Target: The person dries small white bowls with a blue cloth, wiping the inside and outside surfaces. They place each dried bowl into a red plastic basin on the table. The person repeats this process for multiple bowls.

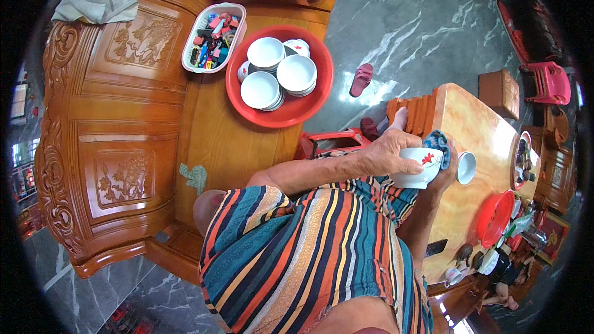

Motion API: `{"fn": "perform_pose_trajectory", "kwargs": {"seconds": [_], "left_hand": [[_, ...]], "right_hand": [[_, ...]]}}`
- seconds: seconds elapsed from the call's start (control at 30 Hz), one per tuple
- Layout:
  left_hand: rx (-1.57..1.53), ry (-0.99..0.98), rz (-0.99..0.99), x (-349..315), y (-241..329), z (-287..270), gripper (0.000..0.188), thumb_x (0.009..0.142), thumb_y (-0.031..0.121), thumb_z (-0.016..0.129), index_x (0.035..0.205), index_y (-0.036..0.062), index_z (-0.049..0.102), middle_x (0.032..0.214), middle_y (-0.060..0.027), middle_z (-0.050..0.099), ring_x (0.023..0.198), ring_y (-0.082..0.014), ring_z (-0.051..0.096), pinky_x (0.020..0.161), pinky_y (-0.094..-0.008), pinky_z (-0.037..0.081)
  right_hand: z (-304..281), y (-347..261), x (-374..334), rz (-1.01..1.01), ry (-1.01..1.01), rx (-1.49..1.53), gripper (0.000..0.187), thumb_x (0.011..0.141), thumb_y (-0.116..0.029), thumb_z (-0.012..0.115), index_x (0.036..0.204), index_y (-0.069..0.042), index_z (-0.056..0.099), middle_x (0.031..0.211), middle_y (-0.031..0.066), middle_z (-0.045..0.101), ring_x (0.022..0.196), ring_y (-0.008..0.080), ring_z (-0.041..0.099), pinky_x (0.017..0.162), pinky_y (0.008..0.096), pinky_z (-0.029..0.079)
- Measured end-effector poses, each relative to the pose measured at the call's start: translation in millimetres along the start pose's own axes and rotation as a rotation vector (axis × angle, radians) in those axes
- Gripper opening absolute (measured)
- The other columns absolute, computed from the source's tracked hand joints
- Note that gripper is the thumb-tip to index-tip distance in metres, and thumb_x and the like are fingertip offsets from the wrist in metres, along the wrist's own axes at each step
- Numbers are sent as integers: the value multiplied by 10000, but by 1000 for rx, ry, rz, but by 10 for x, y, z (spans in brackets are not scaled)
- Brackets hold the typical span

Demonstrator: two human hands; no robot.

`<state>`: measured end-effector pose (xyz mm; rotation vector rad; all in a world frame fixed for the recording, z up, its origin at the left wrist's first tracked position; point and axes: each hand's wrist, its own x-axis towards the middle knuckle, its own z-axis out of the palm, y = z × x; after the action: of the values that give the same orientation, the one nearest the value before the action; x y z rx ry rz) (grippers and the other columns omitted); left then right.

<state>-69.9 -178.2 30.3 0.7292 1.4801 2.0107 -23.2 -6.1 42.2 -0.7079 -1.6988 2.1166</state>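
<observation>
A white bowl (428, 173) with a red flower print is held tilted on its side above my lap. My left hand (391, 152) is closed on it, the thumb lying across the outer wall. On the opposite side my right hand (447, 172) presses a blue patterned cloth (438, 141) against the rim; its fingers are partly hidden behind the bowl. Just past that hand, a second white bowl (466, 168) rests on the marble-look table (461, 130). To my left, a red basin (279, 121) on the wooden bench holds several stacked white bowls (297, 74).
A white basket (186, 60) of small coloured items stands beside the basin. A crumpled green cloth (193, 177) lies on the bench (216, 130). Across the table are a red tray (494, 218), a phone (436, 247) and clutter. Another person (508, 278) is at lower right.
</observation>
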Motion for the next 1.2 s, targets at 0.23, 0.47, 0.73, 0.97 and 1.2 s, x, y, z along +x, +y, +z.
{"fn": "perform_pose_trajectory", "kwargs": {"seconds": [0.23,0.47,0.73,0.97,1.2], "left_hand": [[-471,-4,-45,-129,129,213,453,772,230,748,1106,-49,622,939,-62,661,890,-107,603,800,-248,477],[-426,-77,-85,-206,323,367,436,767,226,754,1097,-26,619,963,-53,654,912,-98,585,862,-264,435],[-105,-220,7,-190,282,280,337,762,213,766,978,-4,625,845,-9,636,773,-74,570,699,-260,479],[251,-232,36,-222,295,312,196,699,99,675,788,-29,556,702,-151,597,639,-220,595,581,-349,445],[428,-160,-15,-114,-18,349,211,680,93,672,787,-50,558,695,-201,585,632,-266,600,565,-370,435]], "right_hand": [[-241,254,-264,45,92,199,337,973,-317,409,1006,-20,564,932,105,629,828,175,608,735,300,500],[-136,254,-458,93,78,281,318,977,-307,392,979,-33,555,918,93,616,818,176,599,737,305,493],[-144,52,-522,111,14,359,301,981,-288,372,961,-38,538,876,75,581,793,175,570,729,308,474],[35,-236,-616,-441,-177,-477,296,929,-243,442,903,16,584,842,75,540,779,186,512,719,312,414],[95,-201,-464,-540,-241,-647,187,899,-160,531,839,8,586,806,97,545,769,212,525,722,334,414]]}}
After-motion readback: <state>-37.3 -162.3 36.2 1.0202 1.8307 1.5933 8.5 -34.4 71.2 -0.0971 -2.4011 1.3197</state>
